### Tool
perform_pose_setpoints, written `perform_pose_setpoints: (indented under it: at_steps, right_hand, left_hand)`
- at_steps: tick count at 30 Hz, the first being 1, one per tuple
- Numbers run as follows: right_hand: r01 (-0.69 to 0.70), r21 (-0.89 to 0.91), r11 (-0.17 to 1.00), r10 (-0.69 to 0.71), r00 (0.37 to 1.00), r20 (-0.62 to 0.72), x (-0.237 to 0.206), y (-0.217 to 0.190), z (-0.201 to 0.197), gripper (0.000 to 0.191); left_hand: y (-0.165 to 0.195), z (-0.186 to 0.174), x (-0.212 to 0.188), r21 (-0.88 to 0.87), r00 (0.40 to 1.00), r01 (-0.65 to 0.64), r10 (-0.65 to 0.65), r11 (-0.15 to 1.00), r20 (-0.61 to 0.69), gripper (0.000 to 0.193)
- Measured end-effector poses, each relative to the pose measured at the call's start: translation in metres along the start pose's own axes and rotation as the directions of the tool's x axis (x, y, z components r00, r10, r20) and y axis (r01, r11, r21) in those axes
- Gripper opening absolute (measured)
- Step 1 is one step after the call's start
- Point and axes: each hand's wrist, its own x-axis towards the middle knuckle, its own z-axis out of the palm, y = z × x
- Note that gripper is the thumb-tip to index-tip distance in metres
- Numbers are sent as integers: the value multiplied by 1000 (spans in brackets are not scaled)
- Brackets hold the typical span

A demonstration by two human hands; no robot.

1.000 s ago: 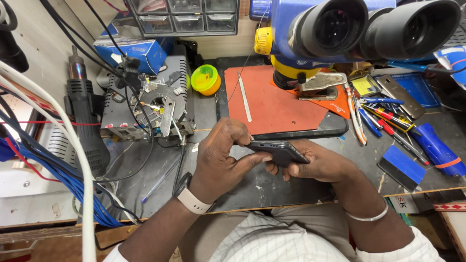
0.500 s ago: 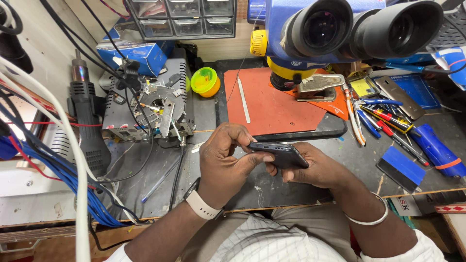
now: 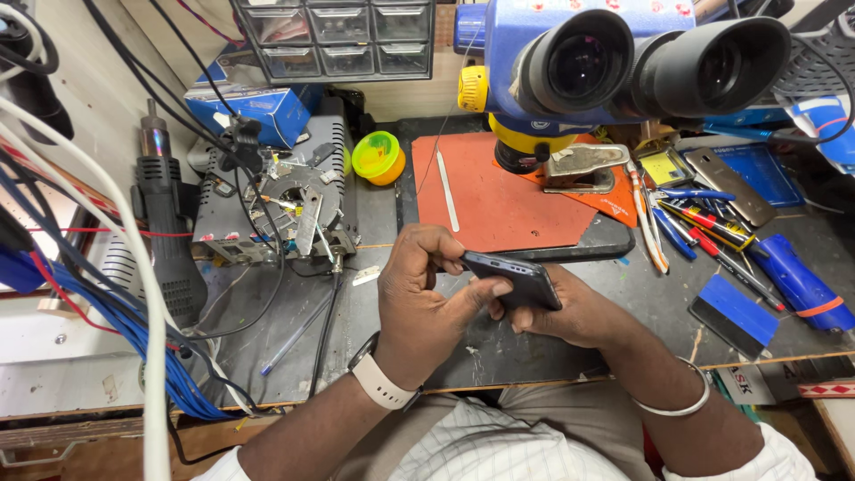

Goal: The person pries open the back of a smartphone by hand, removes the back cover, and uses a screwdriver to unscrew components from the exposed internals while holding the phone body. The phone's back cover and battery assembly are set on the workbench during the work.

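Here, a dark slim rectangular phone (image 3: 514, 278) is held edge-up above the front of the scuffed grey bench top (image 3: 623, 294), just below the orange-red rubber work mat (image 3: 508, 191); held on its side like this, its long edge is open to the fingers. The right hand (image 3: 570, 312) cradles it from underneath, palm up, fingers curled closed around the far side; the left hand (image 3: 419, 298) comes over from the left, wrist bent and wearing a pale strapped watch (image 3: 378, 381), thumb pressed along the near edge and fingertips pinching the top corner. The blue stereo microscope (image 3: 614, 62) hangs overhead; screwdrivers and tweezers (image 3: 704, 227) lie to the right; a black hot-air gun (image 3: 165, 223) stands far left.
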Motion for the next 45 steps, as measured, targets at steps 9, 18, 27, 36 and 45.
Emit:
perform_pose_setpoints:
  at_steps: [9,18,27,36,45]
  right_hand:
    - [-66,68,995,66,998,6,-5,-5,14,61]
    - [-42,100,994,43,999,-7,-9,-7,27,54]
    - [-24,55,998,25,1000,-11,-10,-3,27,63]
    - [34,357,934,-50,998,35,-6,10,14,69]
    - [8,418,908,-43,996,75,-4,12,13,70]
  left_hand:
    - [13,-6,-5,25,999,45,-45,999,-6,45]
    - [19,-11,-9,-179,992,126,-121,976,41,39]
    - [8,-2,-11,-521,953,303,-249,798,173,32]
    - [-12,12,-17,-512,929,371,-306,775,210,28]
    - [-7,10,-10,-595,924,376,-337,711,181,25]
